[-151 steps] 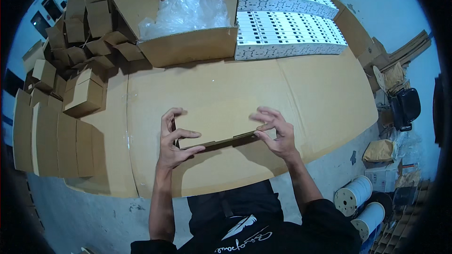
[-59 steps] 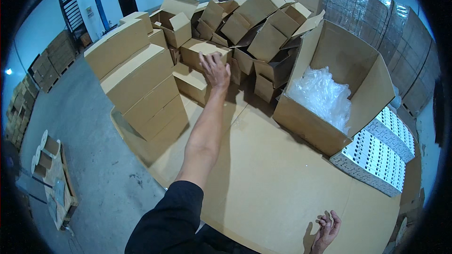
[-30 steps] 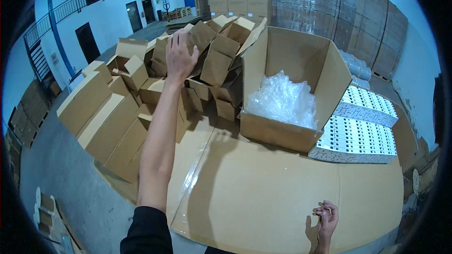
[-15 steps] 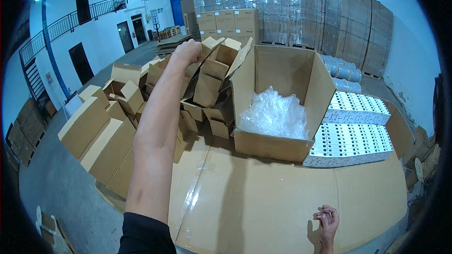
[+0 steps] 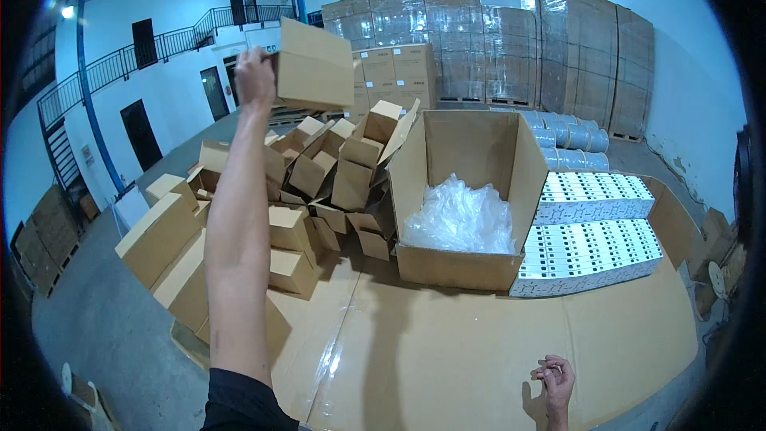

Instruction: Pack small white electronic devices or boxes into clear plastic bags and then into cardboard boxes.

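Note:
My left hand (image 5: 257, 80) is raised at the end of an outstretched arm, its fingers closed on the edge of a small brown cardboard box (image 5: 315, 64). That box hangs in the air above a heap of other small cardboard boxes (image 5: 355, 168), several with their flaps up. Low on the right, my right hand (image 5: 556, 383) hovers over or rests on the cardboard-covered table (image 5: 447, 335); which of the two I cannot tell. Its fingers are loosely bent and apart, with nothing visible in them.
A large open carton (image 5: 459, 269) holds crumpled clear plastic bags (image 5: 463, 215). Right of it lie stacked rows of white printed small boxes (image 5: 586, 251). Behind are grey-blue rolls (image 5: 570, 136) and wrapped pallets of cartons (image 5: 578, 56). More brown boxes (image 5: 163, 231) sit at the table's left edge.
My left hand has lifted a small cardboard box out of the heap, up and to the left. My right hand stays nearly where it was. The view has tilted up slightly.

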`<action>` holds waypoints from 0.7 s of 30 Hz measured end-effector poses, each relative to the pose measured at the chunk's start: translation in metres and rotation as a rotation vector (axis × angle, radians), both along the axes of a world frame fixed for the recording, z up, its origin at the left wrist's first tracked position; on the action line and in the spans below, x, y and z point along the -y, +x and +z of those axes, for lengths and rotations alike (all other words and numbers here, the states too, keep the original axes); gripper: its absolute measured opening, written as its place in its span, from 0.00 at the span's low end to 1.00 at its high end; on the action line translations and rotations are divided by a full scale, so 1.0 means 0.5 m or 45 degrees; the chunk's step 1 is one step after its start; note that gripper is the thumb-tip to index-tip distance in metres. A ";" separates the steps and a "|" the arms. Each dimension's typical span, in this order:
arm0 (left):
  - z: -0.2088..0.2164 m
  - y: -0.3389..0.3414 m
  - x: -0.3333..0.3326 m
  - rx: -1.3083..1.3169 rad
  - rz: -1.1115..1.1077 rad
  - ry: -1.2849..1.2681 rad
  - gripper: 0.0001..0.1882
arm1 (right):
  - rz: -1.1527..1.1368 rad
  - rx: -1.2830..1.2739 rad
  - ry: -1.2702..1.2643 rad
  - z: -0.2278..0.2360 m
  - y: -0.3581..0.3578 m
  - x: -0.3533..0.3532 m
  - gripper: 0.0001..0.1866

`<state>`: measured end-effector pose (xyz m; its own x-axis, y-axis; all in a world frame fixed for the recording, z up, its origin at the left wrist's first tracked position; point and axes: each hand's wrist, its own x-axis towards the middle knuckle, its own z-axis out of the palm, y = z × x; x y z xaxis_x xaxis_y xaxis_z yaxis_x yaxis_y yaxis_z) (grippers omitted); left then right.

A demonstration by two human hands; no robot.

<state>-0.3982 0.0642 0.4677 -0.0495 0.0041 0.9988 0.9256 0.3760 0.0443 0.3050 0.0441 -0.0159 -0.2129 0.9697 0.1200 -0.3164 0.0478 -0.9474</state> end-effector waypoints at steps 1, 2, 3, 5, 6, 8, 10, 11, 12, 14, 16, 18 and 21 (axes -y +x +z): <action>0.025 0.010 0.021 -0.008 -0.006 0.005 0.04 | -0.006 -0.008 0.005 0.000 0.000 0.000 0.11; 0.047 0.018 0.044 -0.047 -0.055 0.129 0.03 | -0.022 0.014 0.046 -0.001 0.000 0.001 0.11; 0.066 0.028 0.067 -0.085 -0.104 0.251 0.03 | -0.039 0.036 0.085 -0.002 0.001 0.003 0.10; 0.092 0.053 0.123 -0.193 -0.143 0.387 0.04 | -0.024 0.064 0.063 -0.002 -0.001 0.002 0.10; 0.095 0.062 0.150 -0.195 -0.193 0.440 0.05 | -0.009 0.097 0.038 0.000 -0.003 0.003 0.10; 0.080 0.098 0.208 -0.153 -0.298 0.539 0.06 | 0.044 0.106 0.045 0.011 -0.015 0.009 0.14; 0.044 0.103 0.257 -0.074 -0.553 0.617 0.09 | 0.088 0.125 0.042 0.021 -0.029 0.016 0.18; 0.009 0.119 0.252 0.041 -0.634 0.639 0.10 | 0.098 0.116 0.059 0.026 -0.043 0.022 0.18; -0.041 0.147 0.255 0.163 -0.715 0.656 0.11 | 0.107 0.109 0.072 0.038 -0.054 0.034 0.18; -0.137 0.210 0.268 0.353 -1.198 0.688 0.12 | 0.254 0.060 0.128 0.097 -0.093 0.052 0.19; -0.262 0.213 0.299 0.544 -1.195 0.462 0.12 | 0.421 0.054 0.078 0.183 -0.138 0.071 0.25; -0.396 0.270 0.288 0.623 -1.399 0.344 0.09 | 0.519 0.012 0.165 0.231 -0.179 0.074 0.35; -0.593 0.329 0.290 0.929 -1.680 0.255 0.08 | 0.579 0.063 0.302 0.288 -0.259 0.076 0.47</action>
<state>-0.2335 -0.0809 0.1712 -0.5871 0.3104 0.7477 0.3385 -0.7449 0.5750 0.1755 0.0063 0.1279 -0.6177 0.7251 0.3044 -0.3101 0.1312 -0.9416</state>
